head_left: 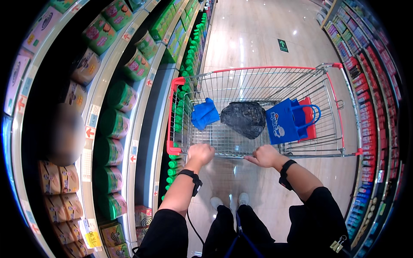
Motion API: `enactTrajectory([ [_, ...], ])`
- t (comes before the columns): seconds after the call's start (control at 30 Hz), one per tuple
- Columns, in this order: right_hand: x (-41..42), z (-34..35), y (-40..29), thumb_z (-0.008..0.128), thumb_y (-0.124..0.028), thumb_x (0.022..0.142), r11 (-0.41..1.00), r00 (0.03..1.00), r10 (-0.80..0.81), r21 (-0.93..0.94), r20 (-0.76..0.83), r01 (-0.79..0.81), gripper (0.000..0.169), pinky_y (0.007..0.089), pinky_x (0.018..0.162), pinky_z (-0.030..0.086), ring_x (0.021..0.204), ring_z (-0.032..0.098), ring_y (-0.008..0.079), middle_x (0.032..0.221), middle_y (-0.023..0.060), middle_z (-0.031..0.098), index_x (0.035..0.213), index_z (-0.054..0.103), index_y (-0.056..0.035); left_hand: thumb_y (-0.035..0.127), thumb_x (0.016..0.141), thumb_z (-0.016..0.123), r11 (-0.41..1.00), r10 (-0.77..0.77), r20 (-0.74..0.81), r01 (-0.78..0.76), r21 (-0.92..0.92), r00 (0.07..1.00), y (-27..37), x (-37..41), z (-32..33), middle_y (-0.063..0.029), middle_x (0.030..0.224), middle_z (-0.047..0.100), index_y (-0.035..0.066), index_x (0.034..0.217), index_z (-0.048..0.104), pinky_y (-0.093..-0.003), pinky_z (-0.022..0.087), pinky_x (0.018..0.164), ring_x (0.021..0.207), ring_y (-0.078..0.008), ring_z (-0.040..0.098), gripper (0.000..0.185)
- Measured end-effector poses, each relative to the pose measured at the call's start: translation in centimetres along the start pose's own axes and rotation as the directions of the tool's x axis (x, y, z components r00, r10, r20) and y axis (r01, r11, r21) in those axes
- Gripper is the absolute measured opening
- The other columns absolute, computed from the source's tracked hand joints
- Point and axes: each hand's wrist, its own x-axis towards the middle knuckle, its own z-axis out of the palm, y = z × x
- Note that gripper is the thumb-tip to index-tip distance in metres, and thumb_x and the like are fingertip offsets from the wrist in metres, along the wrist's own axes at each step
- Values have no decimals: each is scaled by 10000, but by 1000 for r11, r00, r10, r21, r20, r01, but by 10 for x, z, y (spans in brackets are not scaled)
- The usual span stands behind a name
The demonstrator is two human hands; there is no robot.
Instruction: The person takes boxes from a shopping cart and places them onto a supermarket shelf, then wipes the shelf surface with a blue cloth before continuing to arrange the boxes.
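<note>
A wire shopping cart (245, 153) with red plastic corners stands crosswise in front of me. My left hand (201, 154) is closed on its near top rim, close to the left red corner. Farther right on the same rim, my right hand (266, 156) grips with the thumb lying along the wire. Inside the cart lie a crumpled blue cloth or bag (205, 114) at the left, a full black plastic bag (244, 118) in the middle and a blue tote bag (280, 124) with handles at the right. A red panel (311, 119) shows behind the tote.
Shelves at the left hold green-lidded tubs (115, 151), brown packs (64, 206) and green bottles (190, 58), close to the cart's left end. Shelves with red packs (367, 129) rise at the right. The tiled aisle floor (245, 35) bears a green arrow sign (282, 45).
</note>
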Motion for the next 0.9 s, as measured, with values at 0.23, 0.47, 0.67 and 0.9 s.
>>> enactTrajectory([
  [0.23, 29, -18, 39, 389, -662, 999, 996, 996, 82, 34, 40, -83, 796, 488, 703, 563, 700, 677, 431, 696, 227, 679, 646, 732, -35, 342, 911, 426, 1000, 10, -6, -10, 30, 1000, 10, 57, -18, -166, 1014, 741, 168, 934, 790, -482, 555, 865, 965, -372, 700, 404],
  [0.47, 57, -53, 82, 353, -710, 985, 991, 987, 99, 78, 130, -110, 849, 496, 727, 561, 735, 680, 431, 712, 223, 687, 663, 738, -25, 368, 911, 419, 999, 46, -8, -46, 12, 999, 27, 109, -44, -185, 1021, 735, 141, 943, 780, -503, 547, 864, 977, -389, 695, 429],
  [0.67, 78, -78, 123, 372, -739, 964, 972, 977, 143, 163, 159, -169, 867, 500, 728, 558, 720, 670, 444, 700, 231, 680, 654, 733, -15, 374, 913, 440, 1000, 1, 9, -1, 22, 1000, 49, 146, -66, -186, 969, 739, 146, 950, 786, -520, 547, 835, 938, -392, 704, 416],
  [0.9, 106, -114, 163, 382, -726, 971, 964, 984, 139, 211, 112, -160, 877, 503, 724, 560, 710, 667, 451, 684, 239, 672, 629, 712, 12, 360, 926, 440, 999, 7, 8, -8, 36, 1000, 66, 197, -101, -188, 958, 744, 127, 955, 786, -509, 555, 841, 936, -384, 711, 418],
])
